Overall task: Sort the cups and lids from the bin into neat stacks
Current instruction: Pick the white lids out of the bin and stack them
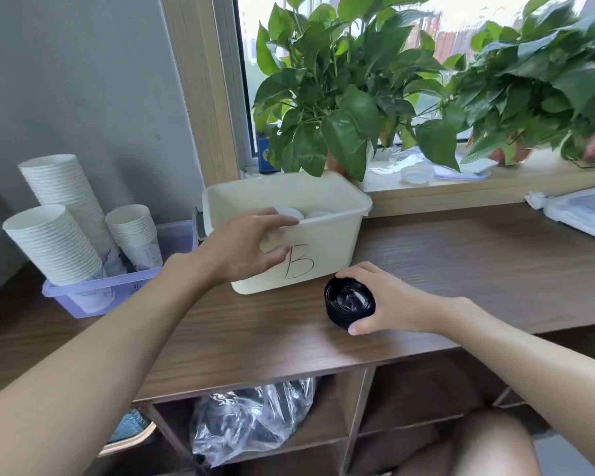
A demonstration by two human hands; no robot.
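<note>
Head view. Desk (461,269) of dark wood grain carries a cream plastic bin (327,235) marked with a handwritten "B", set at the back edge against the windowsill (478,187). Inside the bin, just behind its front wall, two white round tops (289,212) show above the rim; whether they are cups or lids cannot be told.

The left hand (244,245) is at the bin's front wall, fingers spread and nearly straight. Its index fingertip lies along the rim beside the white round tops and its thumb rests against the outside of the wall. It holds nothing free of the bin.

The right hand (389,304) grips a short stack of black lids (349,302), fingers curled over the far side and thumb pressed to the near side. The stack stands on the desk near the front edge, just in front of the bin's front right corner and close to the wall.

At the desk's left edge a purple basket (117,293) holds three leaning stacks of white paper cups (59,190). A white tray (584,214) lies at the right edge.

Two leafy potted plants (334,97) stand on the windowsill, with a clear plastic lid (415,175) between them. A crumpled clear plastic bag (251,417) sits in a compartment under the desk.
</note>
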